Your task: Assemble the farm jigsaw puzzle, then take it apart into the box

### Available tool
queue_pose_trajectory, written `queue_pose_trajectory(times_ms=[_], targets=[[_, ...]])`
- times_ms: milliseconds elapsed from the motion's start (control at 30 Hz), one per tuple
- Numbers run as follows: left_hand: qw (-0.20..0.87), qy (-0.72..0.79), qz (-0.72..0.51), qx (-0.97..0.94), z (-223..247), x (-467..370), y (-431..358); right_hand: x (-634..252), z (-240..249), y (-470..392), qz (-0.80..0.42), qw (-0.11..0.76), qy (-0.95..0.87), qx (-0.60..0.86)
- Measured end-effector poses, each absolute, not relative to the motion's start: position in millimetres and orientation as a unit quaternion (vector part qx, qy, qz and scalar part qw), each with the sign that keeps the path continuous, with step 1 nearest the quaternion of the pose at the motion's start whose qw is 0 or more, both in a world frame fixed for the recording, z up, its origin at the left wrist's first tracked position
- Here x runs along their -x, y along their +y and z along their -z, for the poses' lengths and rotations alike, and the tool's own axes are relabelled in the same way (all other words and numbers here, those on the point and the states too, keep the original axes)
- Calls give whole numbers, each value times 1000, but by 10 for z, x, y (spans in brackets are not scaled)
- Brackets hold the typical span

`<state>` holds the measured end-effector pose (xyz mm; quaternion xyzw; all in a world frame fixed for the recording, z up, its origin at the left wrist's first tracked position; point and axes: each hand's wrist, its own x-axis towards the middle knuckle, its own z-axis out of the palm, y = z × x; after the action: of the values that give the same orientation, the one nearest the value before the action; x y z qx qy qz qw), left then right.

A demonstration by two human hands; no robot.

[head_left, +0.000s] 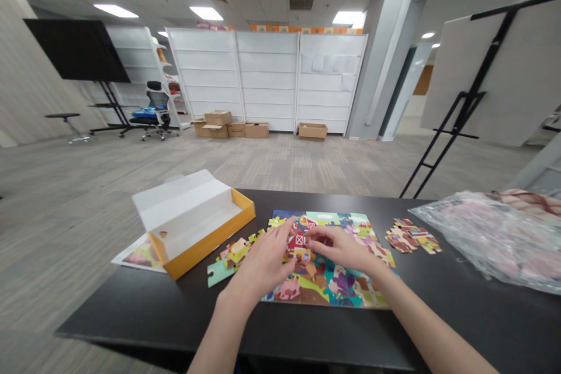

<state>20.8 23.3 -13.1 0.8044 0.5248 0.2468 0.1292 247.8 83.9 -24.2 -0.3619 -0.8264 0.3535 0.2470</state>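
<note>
A colourful jigsaw puzzle (346,280) lies flat on the black table, many of its pieces joined. Over its left part rests my left hand (269,260), fingers spread, with nothing visibly held. My right hand (335,245) is over the upper middle, its fingers curled together near red barn pieces (299,240); whether a piece is between the fingertips is too small to tell. Loose puzzle pieces (221,272) are heaped left of my left hand and partly hidden by it. A second small pile of pieces (412,236) sits to the right of the puzzle.
An open yellow box (204,251) with a white inside stands at the table's left, over a printed sheet (142,254). Clear plastic bags with pink contents (495,239) lie at the right. The black table's (166,327) front edge runs below my forearms.
</note>
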Motion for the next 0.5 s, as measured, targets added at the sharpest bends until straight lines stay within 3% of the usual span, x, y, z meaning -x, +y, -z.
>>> queue_pose_trajectory(times_ms=[500], targets=[[109,513,-256,-812,192,-194,272,-2495,286,879,-427,271,-778,371]])
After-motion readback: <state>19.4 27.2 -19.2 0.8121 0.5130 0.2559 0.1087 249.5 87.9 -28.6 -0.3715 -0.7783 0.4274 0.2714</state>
